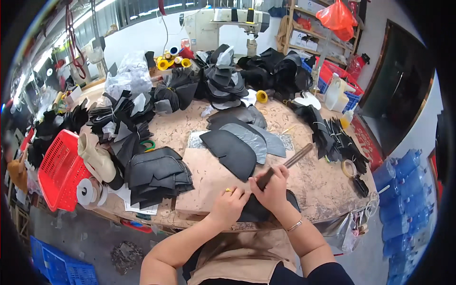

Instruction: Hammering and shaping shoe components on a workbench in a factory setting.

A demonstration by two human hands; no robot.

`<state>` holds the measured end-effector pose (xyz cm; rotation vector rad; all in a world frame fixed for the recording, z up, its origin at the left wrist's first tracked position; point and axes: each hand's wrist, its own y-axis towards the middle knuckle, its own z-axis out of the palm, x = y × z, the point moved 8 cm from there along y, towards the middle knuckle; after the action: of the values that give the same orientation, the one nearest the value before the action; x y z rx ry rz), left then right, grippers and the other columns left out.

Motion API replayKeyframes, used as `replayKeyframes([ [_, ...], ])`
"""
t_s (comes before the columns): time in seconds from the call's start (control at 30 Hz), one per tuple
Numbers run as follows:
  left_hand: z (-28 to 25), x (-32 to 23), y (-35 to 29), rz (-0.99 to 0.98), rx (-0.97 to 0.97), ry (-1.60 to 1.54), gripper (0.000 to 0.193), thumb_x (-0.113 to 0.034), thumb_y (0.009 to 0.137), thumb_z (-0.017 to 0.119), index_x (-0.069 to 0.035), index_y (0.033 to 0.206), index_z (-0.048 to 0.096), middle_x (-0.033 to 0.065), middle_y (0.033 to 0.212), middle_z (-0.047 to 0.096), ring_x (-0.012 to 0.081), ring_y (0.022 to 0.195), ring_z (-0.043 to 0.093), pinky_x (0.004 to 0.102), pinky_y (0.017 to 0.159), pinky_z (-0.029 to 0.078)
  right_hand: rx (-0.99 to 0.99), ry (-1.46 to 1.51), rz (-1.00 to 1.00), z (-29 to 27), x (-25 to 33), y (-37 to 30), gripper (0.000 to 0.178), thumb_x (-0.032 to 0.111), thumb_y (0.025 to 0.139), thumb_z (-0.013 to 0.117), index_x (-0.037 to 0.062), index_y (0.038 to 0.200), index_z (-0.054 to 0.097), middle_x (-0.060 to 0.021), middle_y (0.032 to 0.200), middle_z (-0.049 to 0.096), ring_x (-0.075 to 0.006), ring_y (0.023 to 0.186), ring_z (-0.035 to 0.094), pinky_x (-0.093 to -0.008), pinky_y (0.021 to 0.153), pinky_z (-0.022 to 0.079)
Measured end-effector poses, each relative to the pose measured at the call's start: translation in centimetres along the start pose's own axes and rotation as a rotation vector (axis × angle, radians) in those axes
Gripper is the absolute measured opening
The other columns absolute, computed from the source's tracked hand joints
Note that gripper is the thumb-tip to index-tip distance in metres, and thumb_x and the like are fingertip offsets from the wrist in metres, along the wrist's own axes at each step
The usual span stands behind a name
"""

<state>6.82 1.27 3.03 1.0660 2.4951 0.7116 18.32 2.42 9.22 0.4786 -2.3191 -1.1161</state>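
Note:
Near the front edge of the worktable, my right hand (272, 190) is wrapped round a long dark brown bar-shaped tool (298, 156), which slants up to the right. My left hand (230, 205), with a ring on one finger, is closed close beside it. Its fingertips are at the left edge of a black leather-like piece (256, 212), and what they pinch is hidden. Both hands partly cover that piece. Just beyond them, a rounded black piece (230, 153) overlaps grey pieces (254, 140) on a pale board (202, 178).
Stacked black pieces (159, 173) lie at left, beside a beige boot (97, 159) and a red basket (59, 168). More bundles (223, 83) and a sewing machine (204, 26) stand at the back. On the right are a tape roll (348, 168) and blue water bottles (403, 204).

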Motion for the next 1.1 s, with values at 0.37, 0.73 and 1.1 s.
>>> replayKeyframes([
  [0.37,-1.3,1.4,-0.7,-0.16,-0.097,-0.196,0.016,-0.014,0.078,0.069,-0.011,0.094,0.068,0.0024,0.103,0.062,0.0229,0.104,0.057,0.0356,0.083,0.045,0.016,0.017,0.008,1.4,-0.5,-0.5,0.022,0.015,0.073,0.077,0.0093,0.081,0.058,-0.0009,0.077,0.061,-0.0238,0.075,0.056,-0.0403,0.083,0.037],
  [0.73,-1.2,-0.7,-0.3,0.022,-0.019,0.109,0.027,-0.012,0.075,0.059,-0.009,0.101,0.066,0.0023,0.097,0.062,0.0214,0.099,0.059,0.0344,0.082,0.044,0.083,0.039,0.0,1.9,-0.1,0.1,0.021,0.016,0.072,0.077,0.0099,0.08,0.059,-0.0017,0.074,0.061,-0.0243,0.078,0.056,-0.0397,0.084,0.036],
  [1.1,-0.5,0.1,-0.8,-0.109,0.005,-0.107,0.025,-0.014,0.078,0.06,-0.007,0.101,0.064,0.0049,0.1,0.06,0.0245,0.103,0.055,0.0394,0.091,0.041,0.066,0.064,0.072,1.9,-1.1,-0.8,0.021,0.015,0.072,0.077,0.0088,0.082,0.059,-0.0043,0.079,0.06,-0.027,0.076,0.055,-0.0396,0.084,0.036],
])
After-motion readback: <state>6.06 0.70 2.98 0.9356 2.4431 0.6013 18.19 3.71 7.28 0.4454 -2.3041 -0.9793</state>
